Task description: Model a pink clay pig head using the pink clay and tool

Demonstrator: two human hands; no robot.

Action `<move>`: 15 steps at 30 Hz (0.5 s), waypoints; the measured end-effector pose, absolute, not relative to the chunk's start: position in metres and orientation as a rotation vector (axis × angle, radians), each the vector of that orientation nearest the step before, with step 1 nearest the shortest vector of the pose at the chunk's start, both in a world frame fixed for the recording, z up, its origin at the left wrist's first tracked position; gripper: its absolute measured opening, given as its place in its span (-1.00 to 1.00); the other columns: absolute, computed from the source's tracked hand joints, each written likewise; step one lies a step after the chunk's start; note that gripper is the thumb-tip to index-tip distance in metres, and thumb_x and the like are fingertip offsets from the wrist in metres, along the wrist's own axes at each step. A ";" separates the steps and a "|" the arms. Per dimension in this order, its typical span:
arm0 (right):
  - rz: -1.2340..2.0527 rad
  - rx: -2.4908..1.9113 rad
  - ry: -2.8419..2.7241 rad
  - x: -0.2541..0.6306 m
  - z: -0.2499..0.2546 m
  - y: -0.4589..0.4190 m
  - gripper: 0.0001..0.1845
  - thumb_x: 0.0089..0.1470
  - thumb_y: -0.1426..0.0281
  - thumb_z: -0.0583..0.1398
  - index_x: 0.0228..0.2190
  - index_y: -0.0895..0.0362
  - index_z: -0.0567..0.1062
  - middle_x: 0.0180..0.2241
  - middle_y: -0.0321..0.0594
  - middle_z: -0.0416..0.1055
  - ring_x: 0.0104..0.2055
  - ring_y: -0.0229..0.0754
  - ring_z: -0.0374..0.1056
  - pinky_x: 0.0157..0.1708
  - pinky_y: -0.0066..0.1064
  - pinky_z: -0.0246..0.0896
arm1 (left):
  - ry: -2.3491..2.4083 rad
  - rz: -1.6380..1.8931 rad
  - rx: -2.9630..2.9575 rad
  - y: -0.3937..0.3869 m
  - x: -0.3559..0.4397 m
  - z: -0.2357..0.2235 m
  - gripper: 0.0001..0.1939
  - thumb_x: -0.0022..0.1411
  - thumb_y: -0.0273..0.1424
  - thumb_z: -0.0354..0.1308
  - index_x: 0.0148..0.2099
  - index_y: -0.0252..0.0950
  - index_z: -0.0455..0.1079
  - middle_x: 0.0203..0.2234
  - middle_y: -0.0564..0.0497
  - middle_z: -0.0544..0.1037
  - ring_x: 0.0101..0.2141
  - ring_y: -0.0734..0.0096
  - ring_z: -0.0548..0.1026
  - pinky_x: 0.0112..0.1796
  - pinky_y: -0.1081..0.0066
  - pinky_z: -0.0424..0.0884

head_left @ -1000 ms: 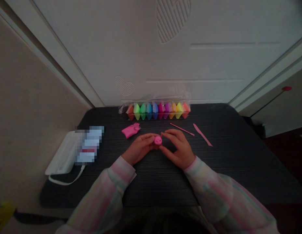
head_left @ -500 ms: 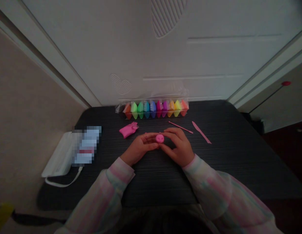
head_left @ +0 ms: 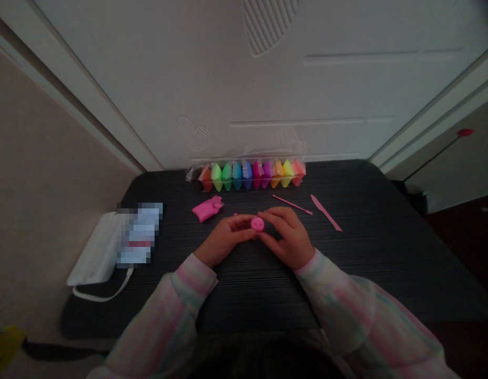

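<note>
Blocky blurring covers the phone screen [head_left: 140, 234]. The left edge cuts off a yellow object [head_left: 6, 345], too unclear to identify. Fingers [head_left: 282, 225] partly hide the pink piece [head_left: 257, 225].

Your dark table [head_left: 370, 263]: bagged coloured packets [head_left: 247, 175] along the back; nearer you, pink packet [head_left: 207, 209], thin pink stick [head_left: 292, 204], pink knife [head_left: 326, 212]; left, phone [head_left: 139, 234], white case [head_left: 94, 250].

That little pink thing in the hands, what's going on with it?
A person is holding a small round pink piece between the fingers of the left hand and right hand, over a dark table. Beyond the left hand lies a pink packet; beyond the right lie a thin pink stick and a pink knife-shaped tool. A row of colored packets sits in clear wrapping at the back.
</note>
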State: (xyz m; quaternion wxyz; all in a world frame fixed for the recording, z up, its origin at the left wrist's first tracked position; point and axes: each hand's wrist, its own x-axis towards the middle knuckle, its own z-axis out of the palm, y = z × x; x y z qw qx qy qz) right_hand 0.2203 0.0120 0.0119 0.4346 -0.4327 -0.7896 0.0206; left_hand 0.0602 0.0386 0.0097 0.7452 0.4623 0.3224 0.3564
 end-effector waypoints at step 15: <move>0.096 -1.106 -2.032 0.221 0.005 0.015 -0.69 -0.02 0.38 0.13 -0.17 0.16 0.34 -0.26 -0.10 0.32 -0.18 -0.13 0.24 -0.19 -0.25 0.24 | 0.765 0.795 1.001 0.040 0.060 0.004 -0.71 -0.09 -0.50 0.23 -0.23 -0.26 0.41 -0.31 0.03 0.51 -0.32 0.49 0.41 -0.25 0.45 0.28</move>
